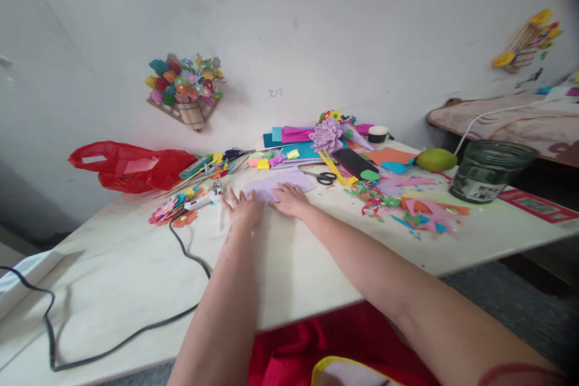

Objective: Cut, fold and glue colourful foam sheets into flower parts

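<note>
Lilac sheet [296, 178] lies flat on the pale table [136, 289], under and just beyond both of the wearer's hands in my head view; the left hand [244, 210] rests palm down at its left end, fingers spread; the right hand [290, 199] lies flat across its near edge, fingers stretched forward, gripping nothing; just left of the left hand I have a white glue gun [204, 200], its black cord [192, 256] looping toward the near edge, with cut flowers [167, 210] beside it; right of the sheet I find scissors [326, 178], then a dark slab [355, 163] and loose scraps [429, 214]; farther out stand a purple flower [326, 134] behind, a green glass jar [491, 172] far right, and a red bag [136, 172] far left.
</note>
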Tool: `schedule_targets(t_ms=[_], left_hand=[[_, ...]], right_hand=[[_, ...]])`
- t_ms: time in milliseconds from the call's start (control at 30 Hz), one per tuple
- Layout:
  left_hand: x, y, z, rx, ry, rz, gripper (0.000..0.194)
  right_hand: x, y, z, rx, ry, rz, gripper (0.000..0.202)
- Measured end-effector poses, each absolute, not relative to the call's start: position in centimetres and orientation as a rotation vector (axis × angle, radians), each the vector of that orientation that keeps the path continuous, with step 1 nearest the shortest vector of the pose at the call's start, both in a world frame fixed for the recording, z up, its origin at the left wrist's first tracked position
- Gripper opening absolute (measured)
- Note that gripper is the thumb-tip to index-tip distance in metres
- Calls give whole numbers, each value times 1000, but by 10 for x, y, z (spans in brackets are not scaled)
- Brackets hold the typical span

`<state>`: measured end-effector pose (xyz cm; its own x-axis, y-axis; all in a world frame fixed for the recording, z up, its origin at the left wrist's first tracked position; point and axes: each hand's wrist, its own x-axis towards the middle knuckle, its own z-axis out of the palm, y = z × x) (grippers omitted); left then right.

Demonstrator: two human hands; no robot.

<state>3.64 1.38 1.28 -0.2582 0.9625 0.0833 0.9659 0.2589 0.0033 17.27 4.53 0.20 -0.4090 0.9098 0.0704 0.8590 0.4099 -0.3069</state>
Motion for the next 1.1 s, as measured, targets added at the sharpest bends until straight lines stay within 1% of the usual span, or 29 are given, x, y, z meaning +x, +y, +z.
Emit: schedule_targets(t_ms=[167, 267, 400, 600, 833, 1100], left_hand=[[35, 15, 9, -1713, -2396, -225, 52], [38, 15, 8, -1709, -2389, -260, 53], [43, 15, 8, -1808, -2376, -264, 60], [44, 15, 13, -1779, -2539, -206, 57], [38, 14, 15, -1702, -2629, -199, 54], [31, 15, 12, -1621, -2615, -240, 51]], right_hand=[[172, 44, -1, -1410, -2536, 287, 51], [170, 45, -4, -1368, -2590, 280, 52], [168, 47, -7, -1360, -2621, 262, 54], [169, 48, -8, -1363, -2635, 253, 55], [169, 46, -6, -1384, -2627, 263, 53], [169, 45, -4, -1397, -2626, 282, 53]])
